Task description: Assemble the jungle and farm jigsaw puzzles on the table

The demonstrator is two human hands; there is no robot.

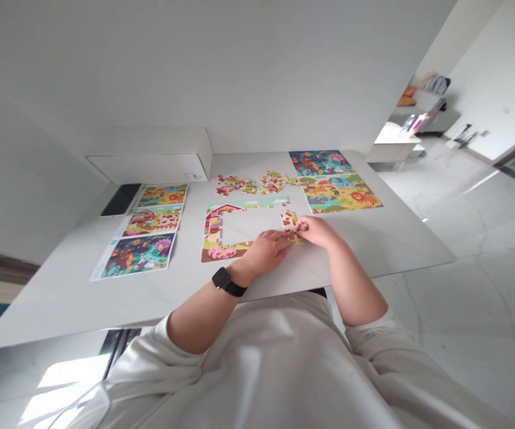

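A farm jigsaw puzzle (222, 253) lies on the white table, its border joined into a frame around a bare middle. My left hand (266, 251), with a black watch on the wrist, rests palm down over the frame's lower right part, fingers stretched out. At the frame's right side, my right hand (313, 230) has thumb and fingers pinched on a puzzle piece at the edge, mostly hidden by the fingers. Brown-spotted cow pieces (288, 220) sit just left of those fingertips. Beyond the frame are loose puzzle pieces (272, 183) in two heaps.
Two finished puzzles, a dark one (320, 162) and a yellow animal one (341, 193), lie at the back right. Three picture sheets (139, 256) overlap on the left, beside a black phone or tablet (122, 199). Behind them a white box (150, 167) stands against the wall.
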